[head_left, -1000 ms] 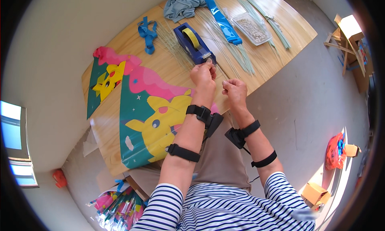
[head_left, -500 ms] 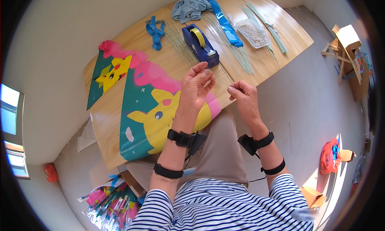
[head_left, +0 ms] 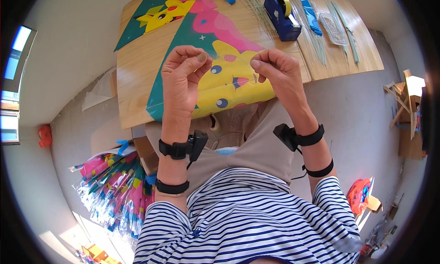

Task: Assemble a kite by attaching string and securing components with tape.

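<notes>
A thin printed sheet (head_left: pixel 224 87) in green, pink and yellow, with a big yellow cartoon face, lies on the table and hangs toward my lap. My left hand (head_left: pixel 183 74) is raised over its left part, thumb and fingertips pinched together. Over the right part of the sheet, my right hand (head_left: pixel 280 71) pinches in the same way, a short gap from the left one. Whatever the fingertips hold, if anything, is too small or clear to make out. A smaller matching sheet (head_left: pixel 165 17) lies farther left on the table.
A dark blue tape dispenser (head_left: pixel 283 23) with yellow tape stands beyond my right hand. Near it lie thin pale rods (head_left: pixel 311 42), a blue strip (head_left: pixel 310 14) and a clear tub (head_left: pixel 333 29) of small white pieces. Folded printed sheets (head_left: pixel 112 190) are piled at lower left.
The view has shifted, so the table sits higher in it. My hands have moved away from the tape dispenser, over the printed sheet, and are farther apart. Both still pinch.
</notes>
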Action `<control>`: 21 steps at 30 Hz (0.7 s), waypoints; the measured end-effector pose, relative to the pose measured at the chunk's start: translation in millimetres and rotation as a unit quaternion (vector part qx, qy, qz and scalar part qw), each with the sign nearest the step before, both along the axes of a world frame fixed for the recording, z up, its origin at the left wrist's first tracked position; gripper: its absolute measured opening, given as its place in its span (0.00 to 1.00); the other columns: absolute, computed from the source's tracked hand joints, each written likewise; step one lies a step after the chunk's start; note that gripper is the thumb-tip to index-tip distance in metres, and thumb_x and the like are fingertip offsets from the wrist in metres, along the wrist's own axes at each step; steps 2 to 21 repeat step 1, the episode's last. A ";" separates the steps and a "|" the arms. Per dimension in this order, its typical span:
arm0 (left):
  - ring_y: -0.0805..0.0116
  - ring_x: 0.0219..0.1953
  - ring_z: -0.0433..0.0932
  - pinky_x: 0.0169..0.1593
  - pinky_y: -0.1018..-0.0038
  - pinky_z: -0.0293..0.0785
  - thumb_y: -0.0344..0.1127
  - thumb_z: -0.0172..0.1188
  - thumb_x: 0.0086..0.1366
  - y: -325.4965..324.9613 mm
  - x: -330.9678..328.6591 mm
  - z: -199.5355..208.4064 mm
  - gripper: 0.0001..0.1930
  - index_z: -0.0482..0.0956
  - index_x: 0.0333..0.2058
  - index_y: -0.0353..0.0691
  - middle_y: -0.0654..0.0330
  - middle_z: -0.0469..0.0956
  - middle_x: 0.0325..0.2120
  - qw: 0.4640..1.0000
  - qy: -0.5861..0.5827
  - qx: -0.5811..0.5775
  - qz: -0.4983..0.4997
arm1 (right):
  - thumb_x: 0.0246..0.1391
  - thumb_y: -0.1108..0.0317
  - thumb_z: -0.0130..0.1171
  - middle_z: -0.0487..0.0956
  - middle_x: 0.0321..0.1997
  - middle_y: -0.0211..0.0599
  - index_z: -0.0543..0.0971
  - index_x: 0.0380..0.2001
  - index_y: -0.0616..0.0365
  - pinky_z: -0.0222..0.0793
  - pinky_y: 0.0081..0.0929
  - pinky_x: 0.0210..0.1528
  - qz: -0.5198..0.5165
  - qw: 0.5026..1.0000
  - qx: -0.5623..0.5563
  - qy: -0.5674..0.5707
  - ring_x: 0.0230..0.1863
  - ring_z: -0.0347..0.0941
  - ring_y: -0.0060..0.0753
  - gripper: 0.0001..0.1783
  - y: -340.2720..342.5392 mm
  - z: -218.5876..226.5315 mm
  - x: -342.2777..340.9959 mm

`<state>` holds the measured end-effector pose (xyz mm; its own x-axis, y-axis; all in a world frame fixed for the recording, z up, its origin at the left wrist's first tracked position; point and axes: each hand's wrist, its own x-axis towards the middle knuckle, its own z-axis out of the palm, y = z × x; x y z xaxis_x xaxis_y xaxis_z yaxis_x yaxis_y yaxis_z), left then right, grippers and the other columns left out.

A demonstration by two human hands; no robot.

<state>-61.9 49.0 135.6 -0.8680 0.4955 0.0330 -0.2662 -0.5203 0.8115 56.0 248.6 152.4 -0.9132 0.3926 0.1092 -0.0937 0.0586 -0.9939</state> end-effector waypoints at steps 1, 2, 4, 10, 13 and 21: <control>0.65 0.47 0.80 0.52 0.66 0.79 0.23 0.66 0.63 -13.2 -0.6 -2.7 0.06 0.81 0.38 0.40 0.57 0.81 0.42 1.000 0.003 -0.014 0.022 | 0.61 0.70 0.63 0.77 0.26 0.26 0.84 0.36 0.64 0.67 0.14 0.32 0.022 1.000 -0.009 -0.018 0.27 0.71 0.15 0.07 -9.2 2.5 -5.8; 0.65 0.47 0.80 0.52 0.66 0.79 0.23 0.66 0.63 -13.2 -0.6 -2.7 0.06 0.81 0.38 0.40 0.57 0.81 0.42 1.000 0.003 -0.014 0.022 | 0.61 0.70 0.63 0.77 0.26 0.26 0.84 0.36 0.64 0.67 0.14 0.32 0.022 1.000 -0.009 -0.018 0.27 0.71 0.15 0.07 -9.2 2.5 -5.8; 0.65 0.47 0.80 0.52 0.66 0.79 0.23 0.66 0.63 -13.2 -0.6 -2.7 0.06 0.81 0.38 0.40 0.57 0.81 0.42 1.000 0.003 -0.014 0.022 | 0.61 0.70 0.63 0.77 0.26 0.26 0.84 0.36 0.64 0.67 0.14 0.32 0.022 1.000 -0.009 -0.018 0.27 0.71 0.15 0.07 -9.2 2.5 -5.8; 0.65 0.47 0.80 0.52 0.66 0.79 0.23 0.66 0.63 -13.2 -0.6 -2.7 0.06 0.81 0.38 0.40 0.57 0.81 0.42 1.000 0.003 -0.014 0.022 | 0.61 0.70 0.63 0.77 0.26 0.26 0.84 0.36 0.64 0.67 0.14 0.32 0.022 1.000 -0.009 -0.018 0.27 0.71 0.15 0.07 -9.2 2.5 -5.8; 0.65 0.47 0.80 0.52 0.66 0.79 0.23 0.66 0.63 -13.2 -0.6 -2.7 0.06 0.81 0.38 0.40 0.57 0.81 0.42 1.000 0.003 -0.014 0.022 | 0.61 0.70 0.63 0.77 0.26 0.26 0.84 0.36 0.64 0.67 0.14 0.32 0.022 1.000 -0.009 -0.018 0.27 0.71 0.15 0.07 -9.2 2.5 -5.8; 0.65 0.47 0.80 0.52 0.66 0.79 0.23 0.66 0.63 -13.2 -0.6 -2.7 0.06 0.81 0.38 0.40 0.57 0.81 0.42 1.000 0.003 -0.014 0.022 | 0.61 0.70 0.63 0.77 0.26 0.26 0.84 0.36 0.64 0.67 0.14 0.32 0.022 1.000 -0.009 -0.018 0.27 0.71 0.15 0.07 -9.2 2.5 -5.8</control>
